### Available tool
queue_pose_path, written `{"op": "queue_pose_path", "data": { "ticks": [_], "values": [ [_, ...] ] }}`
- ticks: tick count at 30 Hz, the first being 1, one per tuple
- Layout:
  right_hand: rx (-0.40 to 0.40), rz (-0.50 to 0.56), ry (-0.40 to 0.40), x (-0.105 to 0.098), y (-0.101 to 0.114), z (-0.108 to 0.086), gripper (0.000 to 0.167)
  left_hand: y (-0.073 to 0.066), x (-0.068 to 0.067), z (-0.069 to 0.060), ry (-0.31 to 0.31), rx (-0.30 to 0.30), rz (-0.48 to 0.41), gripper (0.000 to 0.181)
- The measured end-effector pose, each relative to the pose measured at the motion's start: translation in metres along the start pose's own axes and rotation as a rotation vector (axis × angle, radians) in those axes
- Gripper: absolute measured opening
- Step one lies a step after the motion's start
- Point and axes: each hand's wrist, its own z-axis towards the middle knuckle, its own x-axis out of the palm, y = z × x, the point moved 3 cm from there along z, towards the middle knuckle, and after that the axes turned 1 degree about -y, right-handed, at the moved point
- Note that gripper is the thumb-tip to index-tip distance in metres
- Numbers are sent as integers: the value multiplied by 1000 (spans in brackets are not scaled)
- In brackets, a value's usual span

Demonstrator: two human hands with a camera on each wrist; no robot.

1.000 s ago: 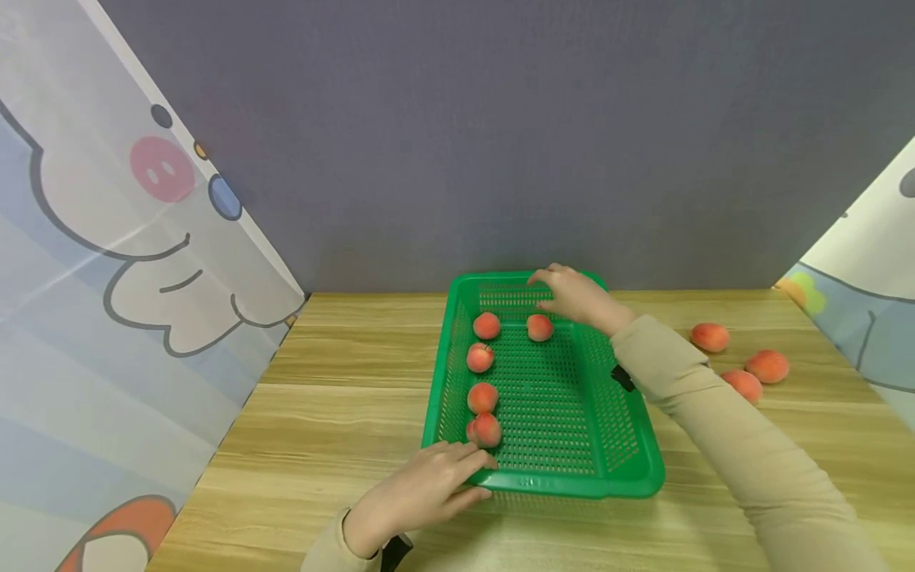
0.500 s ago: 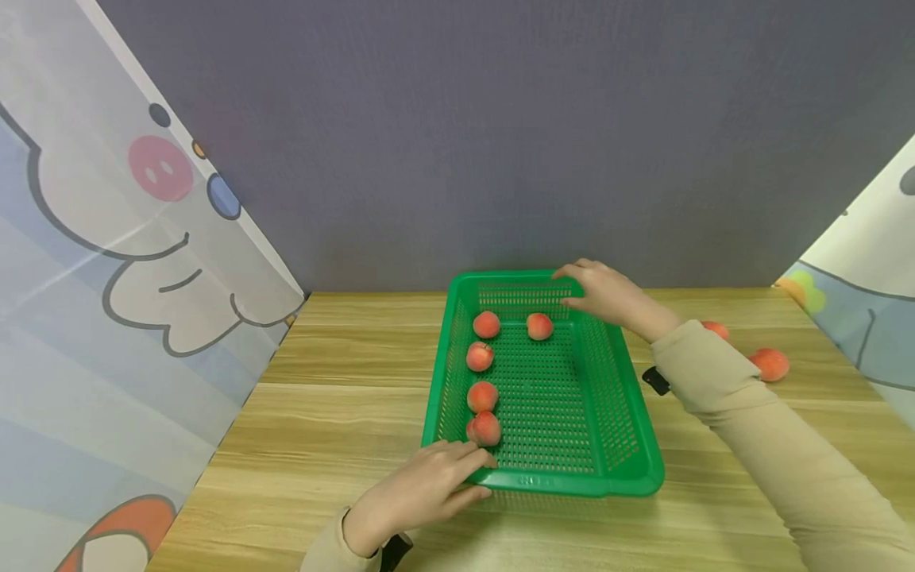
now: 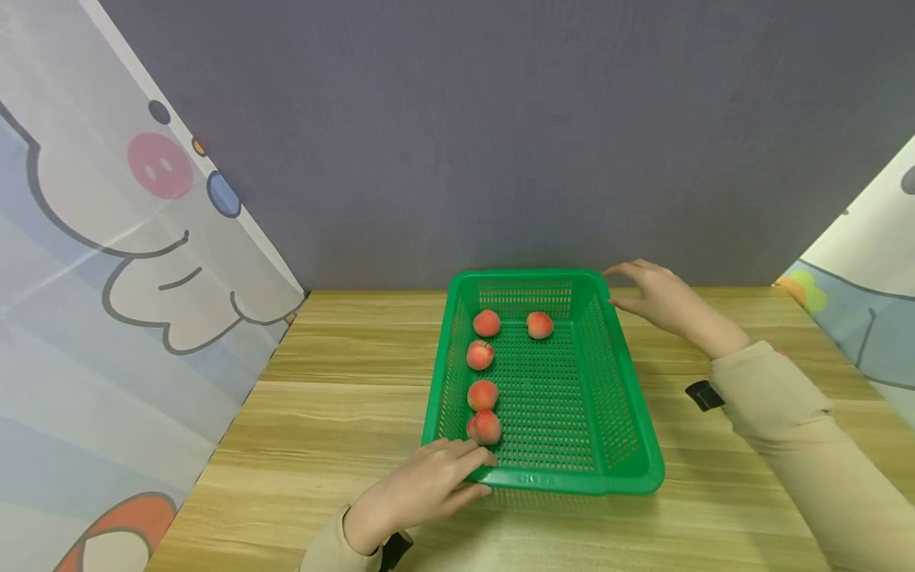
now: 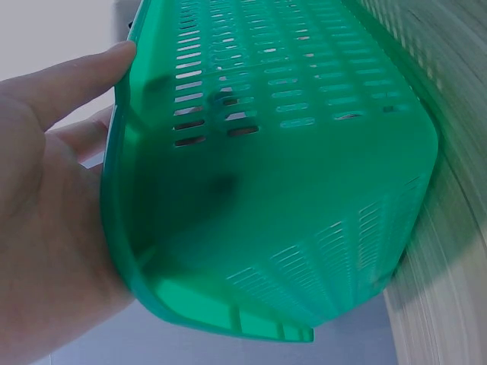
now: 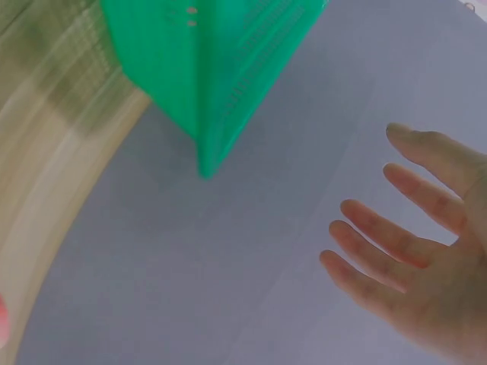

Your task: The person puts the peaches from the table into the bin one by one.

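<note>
My left hand (image 3: 423, 486) is pinching the green basket (image 3: 557, 480) at its near-left corner, best steadily, my spread right hand (image 3: 661, 297) hovering outside its far-right corner, peaches (image 3: 482, 396) lining its left edge

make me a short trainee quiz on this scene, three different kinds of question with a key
1. Which part of the rectangular green plastic basket does the person's left hand grip?
a) far right corner
b) near rim, toward the left
c) slotted floor

2. True or false: the person's right hand holds nothing.

3. Seen from the head camera, along which side of the basket do most of the round, red-orange peaches inside lie?

Key:
1. b
2. True; its fingers are spread with nothing between them.
3. The left side.
</note>
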Motion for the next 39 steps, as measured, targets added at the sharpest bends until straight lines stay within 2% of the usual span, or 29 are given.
{"op": "queue_pose_path", "data": {
  "ticks": [8, 15, 21, 27, 32, 39],
  "values": [
    [26, 3, -18, -4, -25, -24, 40, 0, 0, 0, 7, 0, 2, 24],
    [41, -36, -75, -5, -51, -45, 38, 0, 0, 0, 8, 6, 12, 24],
    [158, 46, 12, -9, -74, -64, 42, 0, 0, 0, 9, -2, 15, 25],
    [154, 47, 19, -6, -92, -76, 36, 0, 0, 0, 5, -8, 11, 26],
    [187, 42, 37, -1, -104, -85, 37, 0, 1, -1, 6, -11, 11, 26],
    [237, 22, 101, 8, -118, -95, 41, 0, 1, 0, 3, -9, 16, 26]
  ]
}}
